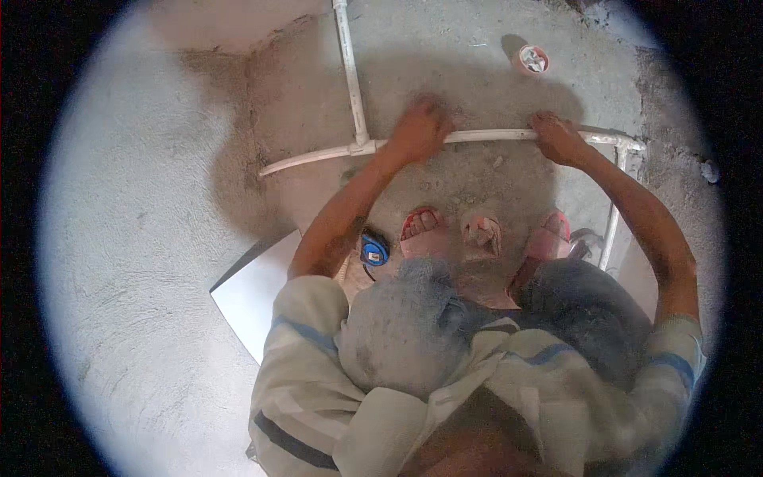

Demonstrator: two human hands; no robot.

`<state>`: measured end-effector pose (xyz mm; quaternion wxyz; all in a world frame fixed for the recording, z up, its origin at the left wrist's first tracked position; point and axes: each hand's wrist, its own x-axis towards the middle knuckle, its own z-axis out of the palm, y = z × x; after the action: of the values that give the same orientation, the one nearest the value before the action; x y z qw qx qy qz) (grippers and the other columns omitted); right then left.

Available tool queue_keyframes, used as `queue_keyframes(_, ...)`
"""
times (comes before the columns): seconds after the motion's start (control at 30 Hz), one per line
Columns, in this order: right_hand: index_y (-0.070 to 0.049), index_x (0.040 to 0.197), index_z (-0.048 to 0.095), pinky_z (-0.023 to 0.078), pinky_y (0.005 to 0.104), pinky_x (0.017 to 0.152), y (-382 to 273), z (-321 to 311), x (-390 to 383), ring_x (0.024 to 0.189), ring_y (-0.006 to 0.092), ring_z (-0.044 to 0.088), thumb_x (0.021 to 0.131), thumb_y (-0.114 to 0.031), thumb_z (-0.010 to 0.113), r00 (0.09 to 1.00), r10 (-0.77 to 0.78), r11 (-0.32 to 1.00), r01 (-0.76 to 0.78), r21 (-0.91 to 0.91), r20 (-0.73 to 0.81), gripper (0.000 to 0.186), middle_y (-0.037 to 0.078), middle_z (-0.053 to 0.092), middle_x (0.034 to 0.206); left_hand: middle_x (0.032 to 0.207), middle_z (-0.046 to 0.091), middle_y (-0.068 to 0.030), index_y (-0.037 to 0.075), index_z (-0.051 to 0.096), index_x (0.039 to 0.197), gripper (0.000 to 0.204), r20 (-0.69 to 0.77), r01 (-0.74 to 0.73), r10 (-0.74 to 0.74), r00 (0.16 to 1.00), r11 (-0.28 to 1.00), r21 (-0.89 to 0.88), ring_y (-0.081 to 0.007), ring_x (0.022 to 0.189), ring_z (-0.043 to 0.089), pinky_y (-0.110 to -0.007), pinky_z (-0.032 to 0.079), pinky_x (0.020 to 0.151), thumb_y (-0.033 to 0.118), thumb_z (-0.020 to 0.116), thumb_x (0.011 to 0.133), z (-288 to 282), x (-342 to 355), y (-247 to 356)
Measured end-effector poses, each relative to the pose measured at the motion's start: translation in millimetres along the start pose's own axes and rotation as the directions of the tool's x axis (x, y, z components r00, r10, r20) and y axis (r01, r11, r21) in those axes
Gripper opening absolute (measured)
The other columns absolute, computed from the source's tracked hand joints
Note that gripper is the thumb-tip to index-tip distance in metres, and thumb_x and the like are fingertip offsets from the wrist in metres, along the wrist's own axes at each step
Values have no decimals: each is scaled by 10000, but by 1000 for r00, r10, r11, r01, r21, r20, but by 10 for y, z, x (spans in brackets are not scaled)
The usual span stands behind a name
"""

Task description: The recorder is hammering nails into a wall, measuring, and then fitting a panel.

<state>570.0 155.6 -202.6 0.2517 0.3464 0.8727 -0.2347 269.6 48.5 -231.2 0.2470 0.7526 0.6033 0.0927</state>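
Along the white pipe (493, 136) on the floor (477, 95): a tee (362, 149), the left hand (421, 129) curled at it, the right hand (559, 138) touching it; how closed either grip is, I cannot tell. Uneven pressure could twist the corner joint (629, 144).

A blue tape measure (373, 249) lies near a white panel (256, 296), a red-rimmed container (533, 60) apart.
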Motion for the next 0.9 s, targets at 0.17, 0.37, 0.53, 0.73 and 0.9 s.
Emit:
queue_keyframes(0.17,-31,1258,425,393,588,949,51,-9,-8,1250,370,423,865,-98,519,999,-42,999,42,4,-21,410,184,465,1292,1101,577,-257,-13,622,1002,430,-41,177,-193,980,951,-252,-419,1084,517,-479,416,917,378,453,940,-98,-101,175)
queue_keyframes(0.37,-30,1213,445,434,557,911,-26,-77,-75,1174,373,492,856,-86,514,993,-82,996,78,-48,-88,367,183,496,1246,839,603,-259,-7,612,908,429,102,172,-157,982,972,-161,-422,856,580,-491,436,827,400,476,927,-74,-128,75)
queue_keyframes(0.53,-27,1187,458,458,532,887,48,27,-53,1141,373,510,837,-77,535,996,-63,997,60,-37,-63,362,174,516,1184,922,592,-235,1,581,1026,454,226,220,-184,957,965,-142,-409,923,560,-493,451,798,435,521,908,-243,-307,370)
queue_keyframes(0.73,-29,1170,453,452,562,870,-4,-32,-43,1133,364,509,828,-90,561,992,-72,997,68,-44,-103,364,177,515,1144,1336,433,-210,12,473,1270,628,-111,-110,97,989,988,-110,-387,1226,411,-499,345,1016,430,600,820,422,-880,464)
queue_keyframes(0.9,-72,1240,417,420,598,891,157,87,4,1208,347,456,860,-114,542,994,-63,997,66,31,-95,403,152,480,1241,1439,342,-204,28,391,1372,662,-105,32,-24,994,997,75,-382,1338,303,-496,251,1097,403,575,858,444,-810,517)
